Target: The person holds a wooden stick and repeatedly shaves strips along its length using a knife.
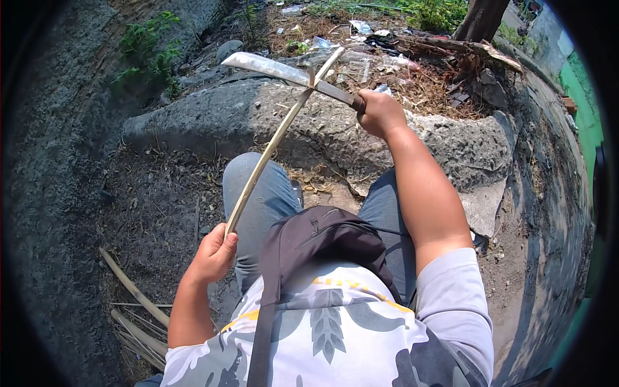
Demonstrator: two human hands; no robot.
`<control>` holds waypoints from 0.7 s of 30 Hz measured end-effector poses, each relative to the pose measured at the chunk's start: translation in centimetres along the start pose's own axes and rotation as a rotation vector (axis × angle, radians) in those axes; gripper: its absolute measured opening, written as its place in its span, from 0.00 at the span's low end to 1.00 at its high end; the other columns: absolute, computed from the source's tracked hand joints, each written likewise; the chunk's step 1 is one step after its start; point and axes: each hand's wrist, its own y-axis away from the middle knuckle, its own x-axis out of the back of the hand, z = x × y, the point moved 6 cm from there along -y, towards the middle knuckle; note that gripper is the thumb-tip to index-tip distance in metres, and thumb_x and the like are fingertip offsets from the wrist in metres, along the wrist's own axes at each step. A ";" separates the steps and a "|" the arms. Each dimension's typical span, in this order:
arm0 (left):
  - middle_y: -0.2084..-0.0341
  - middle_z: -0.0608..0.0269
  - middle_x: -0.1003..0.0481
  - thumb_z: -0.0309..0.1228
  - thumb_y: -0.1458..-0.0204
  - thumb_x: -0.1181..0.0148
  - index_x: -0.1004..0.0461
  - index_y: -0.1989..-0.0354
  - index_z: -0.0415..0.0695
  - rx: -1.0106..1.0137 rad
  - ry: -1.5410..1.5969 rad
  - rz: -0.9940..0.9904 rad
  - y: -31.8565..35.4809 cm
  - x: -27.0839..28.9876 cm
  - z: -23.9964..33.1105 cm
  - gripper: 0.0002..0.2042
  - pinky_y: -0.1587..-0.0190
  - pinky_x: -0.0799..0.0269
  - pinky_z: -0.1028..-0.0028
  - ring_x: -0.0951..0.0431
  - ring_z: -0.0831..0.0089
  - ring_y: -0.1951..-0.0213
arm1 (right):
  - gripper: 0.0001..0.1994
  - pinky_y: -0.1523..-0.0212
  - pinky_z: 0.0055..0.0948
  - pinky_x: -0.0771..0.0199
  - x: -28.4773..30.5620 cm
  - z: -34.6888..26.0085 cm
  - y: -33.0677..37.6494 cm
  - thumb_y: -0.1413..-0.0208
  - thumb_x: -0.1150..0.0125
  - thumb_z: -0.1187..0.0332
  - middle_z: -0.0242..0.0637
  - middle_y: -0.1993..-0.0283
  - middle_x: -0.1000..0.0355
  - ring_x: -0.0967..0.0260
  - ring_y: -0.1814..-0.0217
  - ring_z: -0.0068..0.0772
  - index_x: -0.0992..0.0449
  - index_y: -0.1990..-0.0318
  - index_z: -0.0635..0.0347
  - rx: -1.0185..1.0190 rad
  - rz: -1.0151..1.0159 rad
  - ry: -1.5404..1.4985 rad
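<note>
My left hand is closed on the lower end of a long, narrow, pale-yellow strip of wood or bamboo, with the thumb laid along its side. The strip rises from this grip past my left knee, slanting away from me and to the right, its far end above the rough, grey, weathered concrete ledge. My right hand is clamped around the short brown handle of a long, grey metal machete with a broad, curved tip. The blade points to the left and crosses the strip in its upper part; a thin, light-brown curl of wood stands at this crossing. The exact depth of contact between edge and strip cannot be determined. My right arm is extended forward; my left is bent, lower and nearer my body. My legs, in faded blue jeans, are spread, with a dark-brown fabric bag with a black strap resting between them against my body. To my lower left, several long, curved, pale-tan strips lie on the dark soil. Beyond the ledge I note dry brown plant litter, scattered plastic scraps and a brown tree trunk.
</note>
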 end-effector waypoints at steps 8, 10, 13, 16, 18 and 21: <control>0.80 0.76 0.36 0.42 0.28 0.48 0.33 0.63 0.46 -0.034 0.031 0.019 0.6 -0.2 -0.3 0.14 0.78 0.41 0.79 0.39 0.85 0.81 | 0.06 0.58 0.51 0.22 -0.3 -2.7 1.5 0.47 0.37 0.68 0.49 0.64 0.21 0.22 0.60 0.59 0.22 0.61 0.54 0.166 0.005 -0.147; 0.80 0.76 0.35 0.43 0.28 0.48 0.33 0.62 0.46 -0.038 0.079 0.018 0.1 -0.4 0.3 0.14 0.78 0.41 0.79 0.39 0.85 0.81 | 0.06 0.60 0.49 0.22 -0.3 -4.4 1.8 0.49 0.35 0.68 0.47 0.67 0.22 0.22 0.62 0.56 0.23 0.64 0.54 0.261 0.004 -0.127; 0.81 0.76 0.36 0.43 0.28 0.48 0.34 0.61 0.45 -0.044 0.076 -0.007 -0.8 -0.6 0.4 0.14 0.80 0.42 0.79 0.39 0.85 0.82 | 0.07 0.64 0.50 0.23 0.2 -7.3 3.2 0.52 0.33 0.68 0.40 0.72 0.25 0.23 0.66 0.53 0.28 0.70 0.53 0.625 0.117 -0.035; 0.81 0.76 0.35 0.44 0.28 0.48 0.33 0.61 0.45 -0.055 0.056 -0.016 -0.5 -0.5 0.8 0.14 0.79 0.42 0.79 0.38 0.85 0.81 | 0.07 0.64 0.50 0.23 1.4 -6.2 2.6 0.51 0.34 0.68 0.39 0.71 0.24 0.23 0.66 0.53 0.28 0.69 0.53 0.587 0.120 0.042; 0.81 0.76 0.35 0.42 0.28 0.47 0.33 0.61 0.46 -0.055 0.079 -0.017 0.3 0.0 0.7 0.14 0.79 0.41 0.79 0.39 0.85 0.81 | 0.04 0.63 0.50 0.23 2.2 -2.6 1.3 0.47 0.36 0.68 0.45 0.69 0.22 0.23 0.64 0.56 0.25 0.67 0.53 0.315 0.151 0.034; 0.81 0.76 0.36 0.42 0.28 0.47 0.33 0.62 0.46 -0.038 -0.014 0.002 0.9 0.1 1.2 0.13 0.79 0.41 0.79 0.39 0.85 0.81 | 0.06 0.59 0.50 0.24 1.6 2.7 0.2 0.44 0.39 0.65 0.48 0.65 0.20 0.23 0.59 0.59 0.22 0.63 0.54 -0.049 0.055 -0.074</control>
